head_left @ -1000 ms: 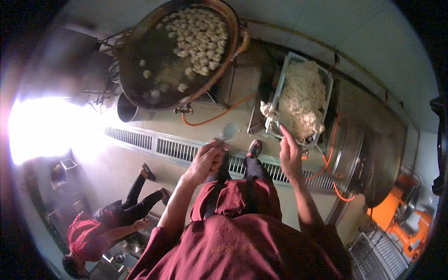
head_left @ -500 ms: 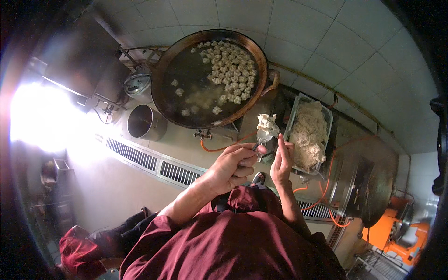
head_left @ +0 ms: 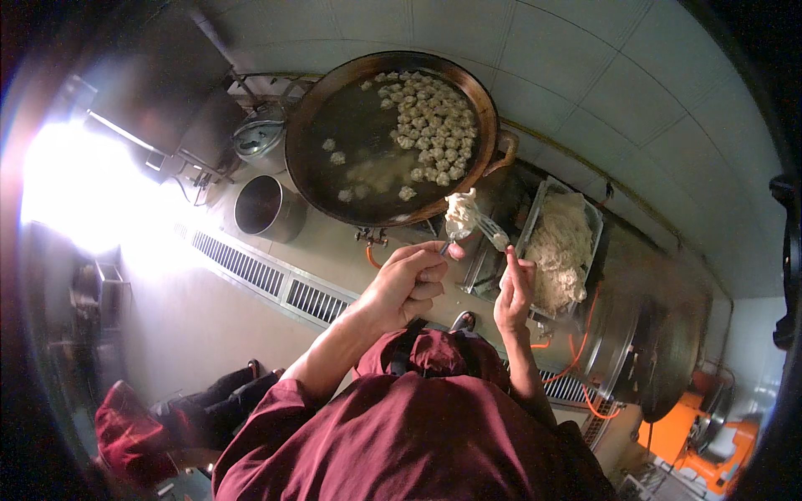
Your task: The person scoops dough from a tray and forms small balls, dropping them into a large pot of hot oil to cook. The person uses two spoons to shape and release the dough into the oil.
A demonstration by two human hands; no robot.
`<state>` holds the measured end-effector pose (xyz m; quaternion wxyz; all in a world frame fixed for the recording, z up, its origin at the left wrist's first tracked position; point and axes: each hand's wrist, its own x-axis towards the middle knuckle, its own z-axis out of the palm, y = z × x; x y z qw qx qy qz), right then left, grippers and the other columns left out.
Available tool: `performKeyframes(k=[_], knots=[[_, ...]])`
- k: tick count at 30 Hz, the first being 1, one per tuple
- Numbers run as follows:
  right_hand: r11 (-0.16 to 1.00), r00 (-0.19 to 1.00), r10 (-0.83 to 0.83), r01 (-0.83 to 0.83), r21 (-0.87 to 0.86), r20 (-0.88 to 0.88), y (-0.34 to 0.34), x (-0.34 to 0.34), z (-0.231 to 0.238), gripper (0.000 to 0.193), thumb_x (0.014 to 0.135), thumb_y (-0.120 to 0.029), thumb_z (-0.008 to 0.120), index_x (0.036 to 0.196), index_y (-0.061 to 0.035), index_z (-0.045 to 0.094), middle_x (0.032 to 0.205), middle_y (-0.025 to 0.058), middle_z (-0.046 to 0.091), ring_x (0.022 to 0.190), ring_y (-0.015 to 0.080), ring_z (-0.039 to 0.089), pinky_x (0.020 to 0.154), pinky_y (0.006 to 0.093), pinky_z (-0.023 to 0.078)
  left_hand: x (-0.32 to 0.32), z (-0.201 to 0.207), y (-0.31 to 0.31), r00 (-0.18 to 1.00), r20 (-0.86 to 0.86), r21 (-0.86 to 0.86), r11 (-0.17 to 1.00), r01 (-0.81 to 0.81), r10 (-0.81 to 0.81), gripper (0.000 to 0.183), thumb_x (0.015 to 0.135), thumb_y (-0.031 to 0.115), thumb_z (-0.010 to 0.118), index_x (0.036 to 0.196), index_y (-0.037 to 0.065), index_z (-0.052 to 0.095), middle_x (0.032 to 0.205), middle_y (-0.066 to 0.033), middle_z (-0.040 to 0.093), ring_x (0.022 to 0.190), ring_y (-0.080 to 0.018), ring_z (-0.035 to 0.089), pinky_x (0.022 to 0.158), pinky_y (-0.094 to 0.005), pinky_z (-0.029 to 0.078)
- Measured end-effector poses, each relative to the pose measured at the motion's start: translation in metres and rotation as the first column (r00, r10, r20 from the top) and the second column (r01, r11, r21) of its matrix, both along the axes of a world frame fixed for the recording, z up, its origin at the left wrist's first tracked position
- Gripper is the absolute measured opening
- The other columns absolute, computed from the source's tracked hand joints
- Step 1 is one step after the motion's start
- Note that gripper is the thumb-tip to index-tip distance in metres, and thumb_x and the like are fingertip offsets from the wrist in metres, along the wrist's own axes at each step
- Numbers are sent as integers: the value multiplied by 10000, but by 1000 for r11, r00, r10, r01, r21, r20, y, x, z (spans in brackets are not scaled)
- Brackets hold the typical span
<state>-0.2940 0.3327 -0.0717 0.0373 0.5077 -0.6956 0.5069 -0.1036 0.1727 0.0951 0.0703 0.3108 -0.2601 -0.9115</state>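
Fingers (L) (head_left: 428,290) w/ spoon (head_left: 455,233) | prob. batter (head_left: 461,205) | nearer wok (head_left: 488,129) vs prev.

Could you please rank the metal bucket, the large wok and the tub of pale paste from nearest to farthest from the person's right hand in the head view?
1. Tub of pale paste: just ahead and to the right of the right hand.
2. Large wok: farther ahead, to the left.
3. Metal bucket: farthest left, beside the wok.

maroon short-sleeved top (head_left: 409,434) across the lower centre of the frame, loose creased sleeves (head_left: 271,417), dark strap (head_left: 403,351) over maroon cloth (head_left: 434,357), bare hands (head_left: 399,288)
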Motion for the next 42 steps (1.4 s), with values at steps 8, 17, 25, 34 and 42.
performKeyframes(k=[8, 17, 25, 34, 42], knots=[[981, 981, 190, -191, 35, 33, 7, -35, 29, 483, 1073, 17, 444, 1534, -86, 546, 1020, 59, 496, 834, 162, 488, 716, 302, 451, -23, -18, 30, 988, 131, -435, 900, -22, 87, 231, 1096, 158, 442, 1206, 51, 615, 697, 87, 295, 490, -25, 244, 389, -223, 184], [949, 948, 316, -316, -2, 29, 9, -47, 31, 477, 1070, 9, 467, 1532, -78, 546, 998, 85, 487, 863, 217, 498, 776, 331, 471, -33, -20, 60, 955, 184, -353, 922, -158, 234, 241, 1067, 134, 441, 1209, 60, 620, 712, 91, 294, 502, -14, 242, 396, -213, 191], [945, 929, 306, -323, 52, 208, -13, -27, 43, 474, 1089, -67, 478, 1553, -142, 534, 913, 67, 522, 840, 216, 501, 778, 353, 445, -1, -26, 38, 952, 116, -287, 927, -242, 284, 261, 1067, 141, 439, 1233, 61, 624, 713, 95, 302, 509, -14, 259, 398, -209, 191], [937, 955, 289, -295, 185, 59, -93, 20, 54, 462, 1111, -105, 390, 1554, -113, 522, 890, 70, 443, 779, 191, 466, 717, 352, 436, 51, -48, -66, 986, 55, -253, 958, -136, 154, 267, 1092, 140, 414, 1226, 31, 617, 695, 105, 306, 489, -9, 249, 395, -212, 181], [920, 960, 279, -258, 295, -31, -172, 70, 58, 426, 1120, -133, 417, 1522, -101, 557, 939, 68, 483, 801, 200, 493, 737, 344, 458, 100, -70, -171, 999, -3, -262, 964, -53, 54, 268, 1092, 131, 411, 1228, 17, 612, 690, 107, 301, 494, -7, 240, 405, -222, 173]])
